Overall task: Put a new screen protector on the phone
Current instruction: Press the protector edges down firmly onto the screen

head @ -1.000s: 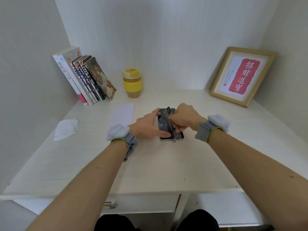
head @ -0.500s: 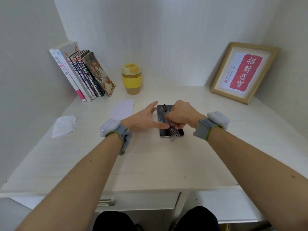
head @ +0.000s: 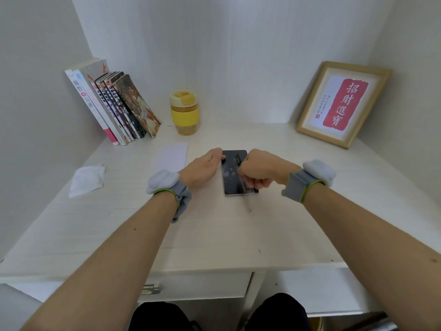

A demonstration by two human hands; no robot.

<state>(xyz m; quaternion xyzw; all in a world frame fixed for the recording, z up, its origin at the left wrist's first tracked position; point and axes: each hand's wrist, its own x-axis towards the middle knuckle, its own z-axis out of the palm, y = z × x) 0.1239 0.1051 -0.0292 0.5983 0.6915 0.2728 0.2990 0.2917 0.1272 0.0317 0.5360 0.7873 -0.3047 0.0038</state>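
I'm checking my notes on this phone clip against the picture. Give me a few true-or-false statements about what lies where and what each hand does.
1. The phone lies flat on the desk. True.
2. The right hand is empty. False: it grips a thin strip over the phone.
3. The left hand rests at the phone's left edge. True.
4. The yellow cup stands right of the picture frame. False: it stands to its left, beside the books.
5. A crumpled white wipe lies left of the hands. True.

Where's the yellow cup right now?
Head view: the yellow cup stands at the desk's back, left of centre, just right of the leaning books.
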